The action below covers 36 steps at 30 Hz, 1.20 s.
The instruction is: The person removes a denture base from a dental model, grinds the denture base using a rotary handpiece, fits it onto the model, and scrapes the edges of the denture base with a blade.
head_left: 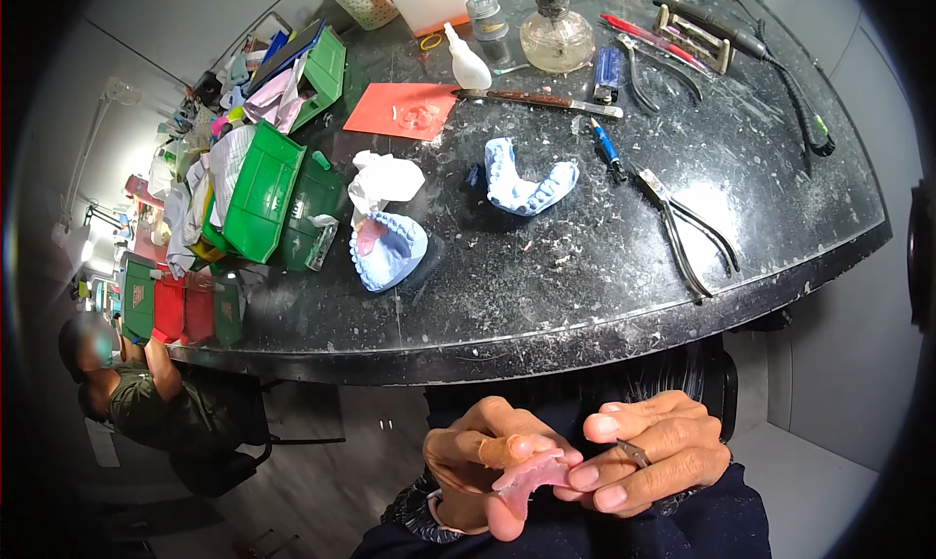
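Observation:
Above my lap, off the table's front edge, my left hand is closed round a thin, curved pink denture base, with the thumb below and fingers above. A finger of this hand wears a tan covering. My right hand is beside it, with fingertips at the right end of the pink piece. Out between its fingers sticks the metal end of a small tool; the rest of it is hidden by the hand. On the table a blue dental cast carries a pink patch, and a second, horseshoe-shaped blue cast lies farther right.
Pliers lie near the right front edge, by a blue pen-like tool. Behind are a red wax sheet, a brown-handled tool and a glass burner. Green bins stand left. Another person sits far left.

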Each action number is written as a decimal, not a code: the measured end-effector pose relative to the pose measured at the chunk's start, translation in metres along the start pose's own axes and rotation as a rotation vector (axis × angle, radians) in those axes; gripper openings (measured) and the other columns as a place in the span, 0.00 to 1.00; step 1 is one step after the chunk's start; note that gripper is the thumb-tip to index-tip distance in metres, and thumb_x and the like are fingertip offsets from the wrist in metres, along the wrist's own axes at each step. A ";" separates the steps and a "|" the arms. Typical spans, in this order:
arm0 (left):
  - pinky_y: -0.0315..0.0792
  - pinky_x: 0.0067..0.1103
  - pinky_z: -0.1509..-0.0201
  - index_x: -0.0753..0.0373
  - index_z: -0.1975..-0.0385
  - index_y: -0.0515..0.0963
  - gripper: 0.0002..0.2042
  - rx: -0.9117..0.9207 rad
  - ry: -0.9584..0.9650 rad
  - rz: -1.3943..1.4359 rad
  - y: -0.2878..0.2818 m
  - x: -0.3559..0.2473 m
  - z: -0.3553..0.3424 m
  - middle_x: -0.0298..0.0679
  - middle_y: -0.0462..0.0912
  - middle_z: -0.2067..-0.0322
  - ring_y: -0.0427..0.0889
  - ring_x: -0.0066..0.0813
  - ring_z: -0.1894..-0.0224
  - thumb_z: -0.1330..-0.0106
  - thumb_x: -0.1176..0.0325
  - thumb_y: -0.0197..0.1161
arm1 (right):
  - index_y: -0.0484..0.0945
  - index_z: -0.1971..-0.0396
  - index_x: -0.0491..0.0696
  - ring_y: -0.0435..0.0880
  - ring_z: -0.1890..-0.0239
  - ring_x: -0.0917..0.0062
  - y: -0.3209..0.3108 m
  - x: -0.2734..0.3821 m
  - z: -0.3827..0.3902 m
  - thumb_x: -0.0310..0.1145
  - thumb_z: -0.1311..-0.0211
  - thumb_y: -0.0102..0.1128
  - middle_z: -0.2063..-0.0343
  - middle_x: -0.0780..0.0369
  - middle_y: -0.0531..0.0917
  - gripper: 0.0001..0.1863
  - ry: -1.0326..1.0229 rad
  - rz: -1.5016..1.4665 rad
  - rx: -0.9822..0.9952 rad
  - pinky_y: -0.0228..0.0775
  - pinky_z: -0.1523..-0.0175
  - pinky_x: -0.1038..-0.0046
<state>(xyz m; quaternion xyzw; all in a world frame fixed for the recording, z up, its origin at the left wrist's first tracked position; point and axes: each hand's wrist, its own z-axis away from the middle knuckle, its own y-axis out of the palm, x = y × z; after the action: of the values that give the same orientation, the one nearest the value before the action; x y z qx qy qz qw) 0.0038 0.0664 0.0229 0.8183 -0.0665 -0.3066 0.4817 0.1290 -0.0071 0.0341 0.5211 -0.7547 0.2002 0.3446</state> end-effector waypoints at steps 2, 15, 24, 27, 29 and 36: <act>0.76 0.38 0.53 0.76 0.63 0.73 0.20 -0.002 0.006 0.008 -0.001 0.001 0.001 0.53 0.73 0.64 0.78 0.52 0.59 0.53 0.70 0.68 | 0.78 0.72 0.46 0.77 0.51 0.66 -0.001 0.001 0.000 0.25 0.57 0.69 0.73 0.57 0.83 0.10 -0.007 0.002 0.020 0.68 0.47 0.70; 0.77 0.35 0.54 0.71 0.67 0.71 0.16 -0.051 -0.073 -0.036 0.004 -0.005 0.003 0.51 0.75 0.67 0.79 0.47 0.59 0.50 0.68 0.68 | 0.78 0.72 0.47 0.76 0.51 0.66 0.003 0.000 0.002 0.27 0.57 0.69 0.73 0.58 0.84 0.10 -0.041 0.010 -0.011 0.67 0.46 0.70; 0.76 0.38 0.53 0.72 0.67 0.69 0.16 -0.018 -0.084 0.092 0.004 -0.006 0.002 0.57 0.75 0.64 0.77 0.52 0.57 0.51 0.72 0.68 | 0.80 0.70 0.49 0.79 0.55 0.68 0.011 -0.001 0.005 0.27 0.57 0.68 0.71 0.61 0.83 0.10 -0.074 0.023 -0.086 0.71 0.49 0.69; 0.76 0.37 0.53 0.72 0.67 0.70 0.16 -0.037 -0.090 0.084 0.005 -0.007 0.002 0.56 0.75 0.65 0.77 0.51 0.57 0.51 0.71 0.69 | 0.80 0.70 0.50 0.80 0.56 0.69 0.011 -0.002 0.003 0.28 0.59 0.70 0.72 0.62 0.83 0.12 -0.072 0.034 -0.085 0.72 0.50 0.69; 0.76 0.37 0.53 0.71 0.68 0.70 0.17 -0.044 -0.095 0.048 0.005 -0.008 0.002 0.55 0.76 0.66 0.78 0.49 0.57 0.52 0.70 0.69 | 0.78 0.74 0.50 0.81 0.58 0.71 0.011 -0.003 0.003 0.28 0.65 0.75 0.77 0.63 0.84 0.15 -0.086 0.074 -0.071 0.71 0.50 0.72; 0.77 0.35 0.55 0.68 0.69 0.71 0.17 -0.065 -0.113 -0.015 0.005 -0.011 0.004 0.53 0.76 0.66 0.79 0.46 0.59 0.53 0.68 0.71 | 0.77 0.74 0.49 0.78 0.53 0.70 0.012 0.000 0.004 0.25 0.64 0.74 0.74 0.61 0.84 0.15 -0.048 0.033 -0.080 0.74 0.54 0.74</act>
<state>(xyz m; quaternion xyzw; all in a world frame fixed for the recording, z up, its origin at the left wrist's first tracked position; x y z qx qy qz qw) -0.0063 0.0649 0.0300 0.7840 -0.0774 -0.3580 0.5012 0.1161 -0.0053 0.0323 0.4989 -0.7787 0.1631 0.3436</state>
